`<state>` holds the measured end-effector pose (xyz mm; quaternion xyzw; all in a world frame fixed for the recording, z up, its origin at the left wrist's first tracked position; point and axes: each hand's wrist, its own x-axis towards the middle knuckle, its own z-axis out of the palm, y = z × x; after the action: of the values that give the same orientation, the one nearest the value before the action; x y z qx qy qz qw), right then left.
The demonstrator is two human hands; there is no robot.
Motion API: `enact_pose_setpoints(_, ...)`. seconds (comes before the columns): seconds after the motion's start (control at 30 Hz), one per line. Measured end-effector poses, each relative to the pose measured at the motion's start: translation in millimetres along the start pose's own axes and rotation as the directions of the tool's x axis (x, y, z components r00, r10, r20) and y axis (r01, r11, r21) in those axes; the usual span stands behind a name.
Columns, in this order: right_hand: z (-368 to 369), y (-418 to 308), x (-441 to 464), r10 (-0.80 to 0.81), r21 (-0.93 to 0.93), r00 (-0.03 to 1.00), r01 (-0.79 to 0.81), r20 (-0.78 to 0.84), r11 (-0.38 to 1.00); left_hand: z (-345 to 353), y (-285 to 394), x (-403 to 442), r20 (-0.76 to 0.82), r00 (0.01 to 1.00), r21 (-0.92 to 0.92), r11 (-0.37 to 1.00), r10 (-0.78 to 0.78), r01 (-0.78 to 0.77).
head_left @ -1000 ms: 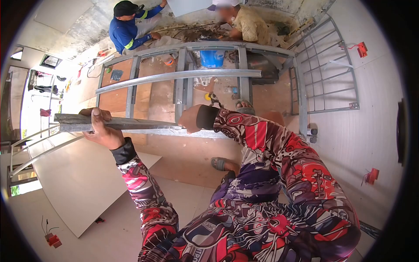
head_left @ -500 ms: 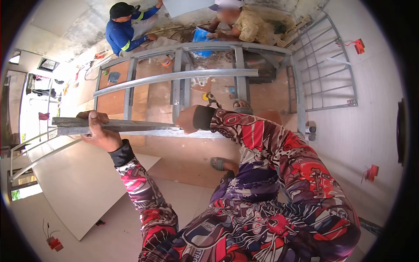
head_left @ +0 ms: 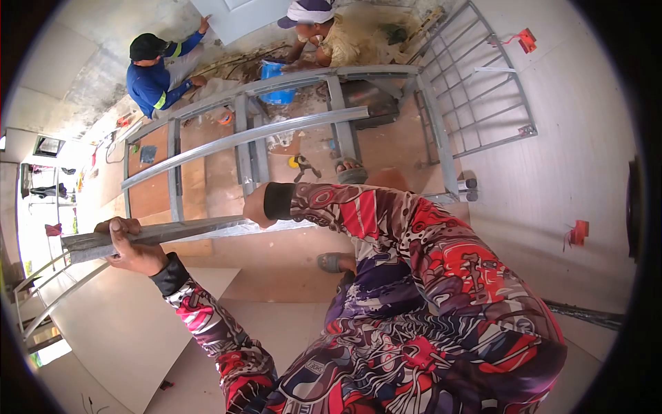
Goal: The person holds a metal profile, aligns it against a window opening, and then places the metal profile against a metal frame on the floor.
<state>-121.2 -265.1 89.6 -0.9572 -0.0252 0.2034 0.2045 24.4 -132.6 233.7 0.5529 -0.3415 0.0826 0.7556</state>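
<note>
A long grey metal stud (head_left: 193, 230) lies across in front of me, its left end raised toward the window side. My left hand (head_left: 134, 247) is closed around it near that end, thumb on top. My right hand (head_left: 256, 205) is closed on the stud farther right, with its fingers mostly hidden behind the fist. Beyond my hands lies a metal frame (head_left: 241, 131) with several cross members. Another loose metal channel (head_left: 276, 130) rests diagonally across it.
Two people work behind the frame; one, in a blue sleeve (head_left: 172, 93), touches a pale panel (head_left: 241, 21). Near the other is a blue bucket (head_left: 278, 86). A metal grille (head_left: 476, 90) leans on the right wall. A large pale board (head_left: 124, 310) lies lower left.
My view has turned, so the frame and people sit farther left. Both hands have shifted left and down in view, still holding the stud, which tilts more.
</note>
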Motion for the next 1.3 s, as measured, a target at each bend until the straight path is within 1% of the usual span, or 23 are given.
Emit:
enact_pose_setpoints(0.13, -2.9, -0.6, -0.1, -0.007, -0.006, 0.999, 0.007, 0.037, 1.000, -4.4, -3.0, 1.2, 0.016, 1.000, 0.005, 1.000, 0.005, -0.005)
enact_pose_setpoints(0.23, -4.1, -0.5, -4.2, -0.007, 0.031, 1.000, 0.006, 0.030, 1.000, -1.4, 0.3, 0.1, 0.015, 1.000, -0.003, 1.000, -0.011, 0.011)
enact_pose_setpoints(0.27, 10.6, 5.8, 11.2, -0.001, 0.018, 1.000, 0.001, 0.006, 1.000, -0.7, 1.4, 0.2, 0.014, 1.000, -0.006, 1.000, -0.009, 0.009)
enact_pose_setpoints(0.47, -3.0, 1.0, 0.8, 0.012, 0.055, 0.996, -0.017, 0.083, 0.998, -2.8, -2.2, 2.0, 0.014, 1.000, 0.001, 1.000, 0.007, -0.007)
enact_pose_setpoints(0.57, -4.1, 0.1, -0.7, 0.004, 0.015, 0.998, -0.005, 0.065, 1.000, -2.7, 1.1, 2.2, 0.005, 1.000, 0.045, 0.999, -0.022, 0.021)
enact_pose_setpoints(0.63, -3.3, -0.3, 1.2, 0.015, 0.010, 0.998, -0.015, 0.066, 1.000, -1.1, 1.4, 0.9, -0.001, 1.000, 0.036, 0.999, -0.007, 0.007)
enact_pose_setpoints(0.67, -3.1, 0.1, 2.3, 0.024, 0.006, 0.997, -0.025, 0.067, 1.000, -4.1, -1.9, 1.7, 0.021, 1.000, -0.005, 1.000, 0.002, -0.002)
enact_pose_setpoints(0.7, -3.4, 0.0, 1.7, 0.029, 0.009, 0.997, -0.030, 0.066, 1.000, -1.5, -0.4, 0.6, 0.006, 1.000, -0.009, 1.000, -0.003, 0.003)
enact_pose_setpoints(0.87, -1.1, -0.2, 4.2, 0.040, 0.001, 0.996, -0.040, 0.077, 0.999, -1.7, -1.8, 1.2, 0.041, 0.999, -0.030, 1.000, -0.001, 0.003)
enact_pose_setpoints(1.0, -4.3, -2.2, 0.9, 0.042, -0.019, 0.997, -0.041, 0.066, 0.999, 2.5, -0.9, -0.9, -0.013, 1.000, 0.005, 1.000, 0.004, -0.004)
enact_pose_setpoints(1.07, -1.1, 0.5, 5.8, 0.035, -0.006, 0.997, -0.034, 0.067, 0.999, 3.0, 0.1, -1.4, -0.037, 0.999, 0.012, 1.000, 0.003, -0.002)
enact_pose_setpoints(1.1, 0.2, 2.0, 7.4, 0.027, -0.001, 0.997, -0.027, 0.067, 1.000, 4.0, 1.1, -1.3, -0.041, 0.999, -0.013, 1.000, -0.006, 0.006)
enact_pose_setpoints(1.13, 0.2, 3.0, -0.4, -0.041, 0.031, 0.999, 0.042, -0.009, 0.999, 5.7, 2.9, -1.2, -0.046, 0.999, 0.004, 1.000, 0.000, 0.001)
enact_pose_setpoints(1.23, 0.4, 1.2, -4.3, 0.014, 0.048, 1.000, -0.015, 0.005, 0.999, 11.1, 7.3, -1.6, -0.045, 0.999, 0.050, 0.999, 0.020, -0.018)
enact_pose_setpoints(1.3, 3.7, 1.7, -3.4, 0.007, 0.057, 1.000, -0.007, 0.010, 0.998, 7.8, 4.4, -1.6, -0.040, 0.999, 0.054, 0.998, 0.009, -0.007)
